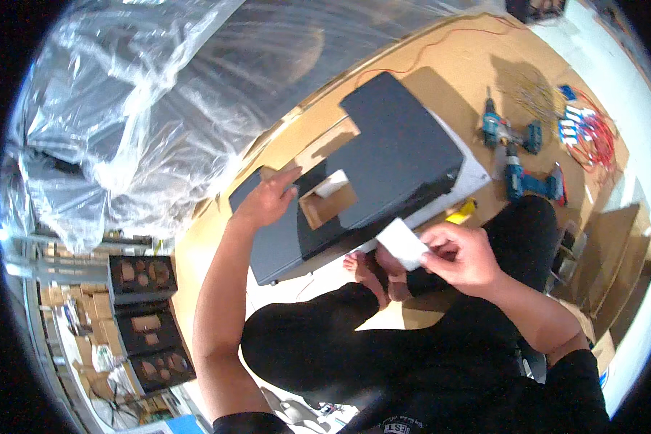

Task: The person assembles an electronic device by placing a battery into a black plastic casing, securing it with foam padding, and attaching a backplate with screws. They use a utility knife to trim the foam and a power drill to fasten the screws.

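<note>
Beneath the left hand [265, 202]: black cabinet [412, 137]; that hand loosely spread.
Right hand [461, 259]: pinching a white card [400, 244] near the cabinet.
Tan floor [459, 54]: two drills [515, 179] beyond the right hand.
Clear plastic sheeting [145, 108]: beyond the left hand.
Black boxes [132, 316]: left of that hand.

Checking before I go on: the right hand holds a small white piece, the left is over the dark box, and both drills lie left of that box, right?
Not quite: the head view shows both drills lying right of the dark box, not left. The rest stands.
</note>
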Available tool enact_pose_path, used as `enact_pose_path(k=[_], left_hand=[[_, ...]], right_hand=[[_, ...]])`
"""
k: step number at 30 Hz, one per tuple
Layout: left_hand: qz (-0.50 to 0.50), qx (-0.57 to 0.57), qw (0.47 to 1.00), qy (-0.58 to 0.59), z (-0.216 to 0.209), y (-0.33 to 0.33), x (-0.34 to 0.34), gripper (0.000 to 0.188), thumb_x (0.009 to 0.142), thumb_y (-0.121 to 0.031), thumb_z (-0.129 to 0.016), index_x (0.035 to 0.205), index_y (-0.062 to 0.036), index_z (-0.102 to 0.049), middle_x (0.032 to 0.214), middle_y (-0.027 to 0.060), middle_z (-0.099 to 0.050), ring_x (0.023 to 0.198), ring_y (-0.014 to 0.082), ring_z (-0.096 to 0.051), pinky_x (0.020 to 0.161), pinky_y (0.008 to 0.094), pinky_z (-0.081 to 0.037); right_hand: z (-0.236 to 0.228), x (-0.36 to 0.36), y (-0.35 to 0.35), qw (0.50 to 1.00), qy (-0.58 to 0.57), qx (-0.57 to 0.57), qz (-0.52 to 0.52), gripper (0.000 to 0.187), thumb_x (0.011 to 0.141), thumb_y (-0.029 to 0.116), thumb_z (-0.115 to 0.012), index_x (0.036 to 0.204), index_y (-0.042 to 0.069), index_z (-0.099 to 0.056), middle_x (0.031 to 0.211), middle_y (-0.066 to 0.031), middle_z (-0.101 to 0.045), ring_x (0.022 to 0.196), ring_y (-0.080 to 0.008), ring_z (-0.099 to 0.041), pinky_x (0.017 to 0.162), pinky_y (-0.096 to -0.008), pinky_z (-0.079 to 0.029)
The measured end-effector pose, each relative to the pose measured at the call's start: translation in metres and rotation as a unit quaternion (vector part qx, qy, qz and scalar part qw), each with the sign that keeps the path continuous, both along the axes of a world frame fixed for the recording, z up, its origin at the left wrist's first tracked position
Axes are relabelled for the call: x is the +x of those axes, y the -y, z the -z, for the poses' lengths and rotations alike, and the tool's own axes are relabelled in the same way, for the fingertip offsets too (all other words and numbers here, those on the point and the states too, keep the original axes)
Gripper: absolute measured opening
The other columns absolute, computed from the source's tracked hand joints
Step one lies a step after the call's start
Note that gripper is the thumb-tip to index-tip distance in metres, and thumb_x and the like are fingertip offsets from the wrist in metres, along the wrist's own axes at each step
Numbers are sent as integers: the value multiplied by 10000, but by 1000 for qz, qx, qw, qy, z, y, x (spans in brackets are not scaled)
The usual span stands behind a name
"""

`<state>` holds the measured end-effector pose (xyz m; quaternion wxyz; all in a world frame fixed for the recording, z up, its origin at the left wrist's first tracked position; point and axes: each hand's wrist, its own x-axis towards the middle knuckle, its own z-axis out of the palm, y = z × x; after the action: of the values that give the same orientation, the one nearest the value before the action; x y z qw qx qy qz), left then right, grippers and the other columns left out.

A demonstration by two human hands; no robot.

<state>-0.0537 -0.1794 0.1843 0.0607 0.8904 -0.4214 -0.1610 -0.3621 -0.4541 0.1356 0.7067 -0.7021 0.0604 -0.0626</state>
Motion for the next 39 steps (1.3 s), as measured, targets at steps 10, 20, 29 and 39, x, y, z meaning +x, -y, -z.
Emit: enact_pose_path(k=[10,20,29,39], left_hand=[[-141,-195,955,172,86,-55,-23,292,952,-229,-617,1205,-89,-658,1224,101,-663,1195,291,-594,1139,505,-321],[-158,-249,946,137,81,-64,-20,272,912,-211,-672,1146,-73,-686,1139,113,-700,1173,309,-620,1139,516,-330],[-168,-249,945,132,81,-63,-20,289,902,-217,-686,1154,-76,-694,1147,108,-707,1202,298,-613,1150,509,-319],[-169,-240,946,139,79,-62,-21,281,909,-217,-682,1150,-73,-702,1143,131,-707,1209,307,-611,1150,508,-318]], right_hand=[[29,172,-108,945,91,-313,23,165,776,55,-769,861,26,-631,798,-141,-716,715,-309,-726,614,-367,-567],[21,175,-141,914,31,-399,-67,113,797,98,-729,842,75,-627,760,-113,-615,687,-333,-646,615,-456,-507],[32,195,-127,922,2,-361,-139,133,881,91,-605,977,-1,-611,801,-186,-688,796,-386,-695,771,-497,-532],[25,215,-120,868,-143,-376,-291,283,923,94,-541,1169,-42,-576,980,-244,-696,975,-396,-681,858,-483,-541]])
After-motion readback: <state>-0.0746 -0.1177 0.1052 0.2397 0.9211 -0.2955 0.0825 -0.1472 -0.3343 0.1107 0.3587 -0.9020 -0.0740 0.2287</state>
